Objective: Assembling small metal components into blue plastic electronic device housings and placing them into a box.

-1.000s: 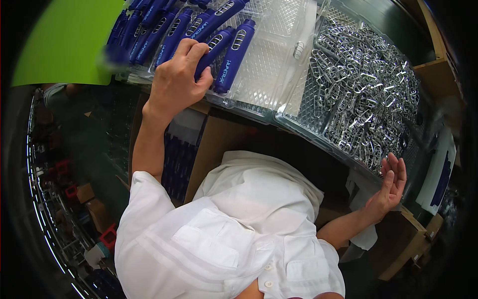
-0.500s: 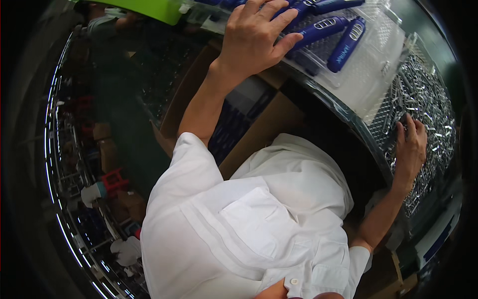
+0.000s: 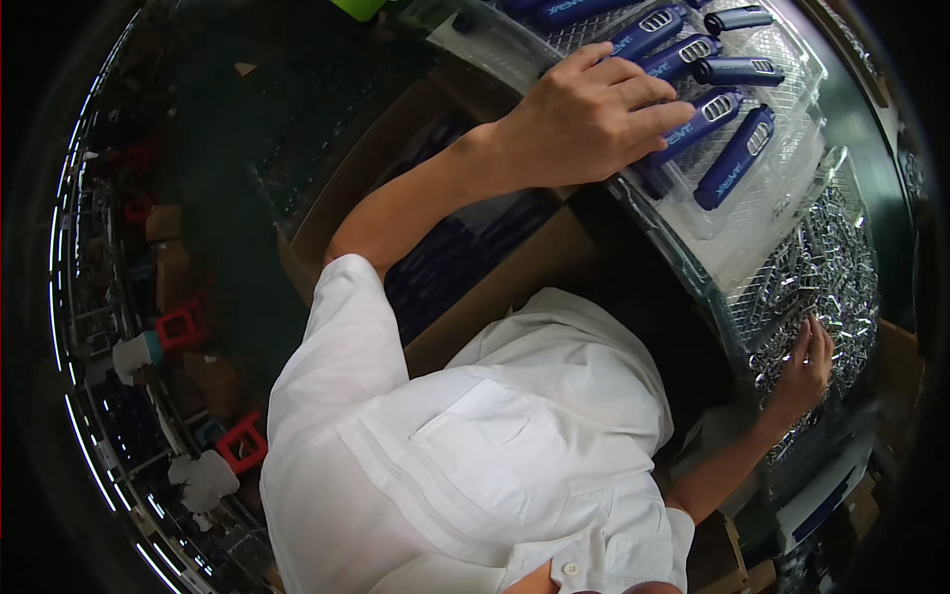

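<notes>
At upper centre the left hand [image 3: 606,121] lies loosely spread over blue tubes [image 3: 734,160]; lower right, the right hand [image 3: 806,374] is narrow at metal clips [image 3: 836,262], grip unclear.

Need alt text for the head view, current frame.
A person's left hand is spread over blue tubular pieces in a clear plastic tray, while the right hand is at a heap of silver metal clips. Neither hand's grip is clear. The wearer's white shirt fills the lower middle.

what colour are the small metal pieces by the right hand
Shiny silver; the metal pieces by the right hand show best in the head view.
</notes>
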Available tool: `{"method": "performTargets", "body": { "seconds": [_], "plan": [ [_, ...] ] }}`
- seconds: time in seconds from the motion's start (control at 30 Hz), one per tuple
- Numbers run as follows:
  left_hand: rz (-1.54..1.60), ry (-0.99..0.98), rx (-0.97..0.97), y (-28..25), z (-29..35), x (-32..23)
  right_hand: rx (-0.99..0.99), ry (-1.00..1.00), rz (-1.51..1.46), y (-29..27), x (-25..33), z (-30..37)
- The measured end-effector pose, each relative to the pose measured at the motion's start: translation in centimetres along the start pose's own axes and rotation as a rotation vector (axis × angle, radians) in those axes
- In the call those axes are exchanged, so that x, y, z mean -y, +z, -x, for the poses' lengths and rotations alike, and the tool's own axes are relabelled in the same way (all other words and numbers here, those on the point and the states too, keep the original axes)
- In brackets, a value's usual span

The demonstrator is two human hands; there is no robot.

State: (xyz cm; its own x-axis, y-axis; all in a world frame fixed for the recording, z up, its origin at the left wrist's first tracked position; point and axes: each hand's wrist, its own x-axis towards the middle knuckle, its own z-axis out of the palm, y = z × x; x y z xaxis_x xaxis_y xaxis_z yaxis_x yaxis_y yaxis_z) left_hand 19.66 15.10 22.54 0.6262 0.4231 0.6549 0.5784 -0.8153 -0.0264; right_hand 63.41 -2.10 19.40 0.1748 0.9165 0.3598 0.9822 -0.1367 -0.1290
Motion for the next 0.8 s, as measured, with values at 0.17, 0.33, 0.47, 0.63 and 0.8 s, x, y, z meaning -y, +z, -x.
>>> {"method": "performTargets", "body": {
  "seconds": [0.17,0.33,0.47,0.63,0.8],
  "plan": [
    [0.189,0.036,0.026,-0.1,0.0,-1.7,-0.017,0.076,-0.118,-0.5,0.0,0.5],
    [0.134,-0.040,0.027,0.8,-1.2,-1.6,-0.115,0.099,-0.335,-0.5,-1.7,1.1],
    [0.089,-0.051,-0.031,1.1,-1.8,-1.9,-0.142,0.121,-0.284,-1.2,-1.9,1.3],
    [0.038,-0.106,0.085,-0.4,-1.7,-2.5,-0.067,0.452,-0.508,-1.4,-3.4,3.3],
    [-0.052,-0.188,0.046,-0.5,-0.6,-1.6,-0.068,0.411,-0.549,-0.5,-3.5,5.1]
  ]
}}
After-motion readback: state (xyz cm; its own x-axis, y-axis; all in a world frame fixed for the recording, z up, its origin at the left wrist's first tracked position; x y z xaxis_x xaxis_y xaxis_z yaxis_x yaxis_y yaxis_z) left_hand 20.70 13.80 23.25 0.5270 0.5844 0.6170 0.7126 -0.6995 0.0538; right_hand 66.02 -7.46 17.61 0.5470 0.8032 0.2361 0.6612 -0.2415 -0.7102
